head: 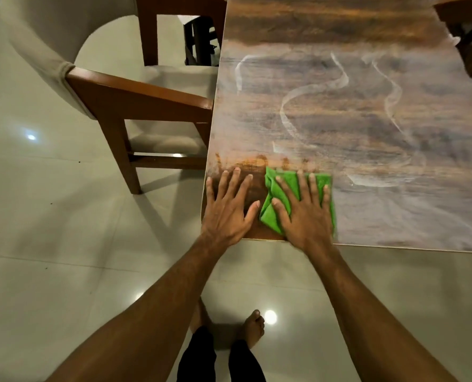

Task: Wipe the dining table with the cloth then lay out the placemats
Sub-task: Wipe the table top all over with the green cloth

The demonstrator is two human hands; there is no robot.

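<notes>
Green cloth (273, 216) lies under the right hand (303, 213), whose straight, spread fingers press it flat on the dining table (339, 28) by the near edge. Its folds poke out past thumb and fingertips: one bright, crumpled rag. Just left of it, the left hand (229, 210) rests splayed flat on bare wood. Pale streaks (292, 106) curl beyond the fingertips.

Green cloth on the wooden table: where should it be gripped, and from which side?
Probably best to pinch the bunched folds at the left edge of the crumpled green cloth, coming from above-left. They rise off the dark wooden table beside the left hand. The rest lies flat under the spread fingers of the right hand, offering nothing to catch.
</notes>
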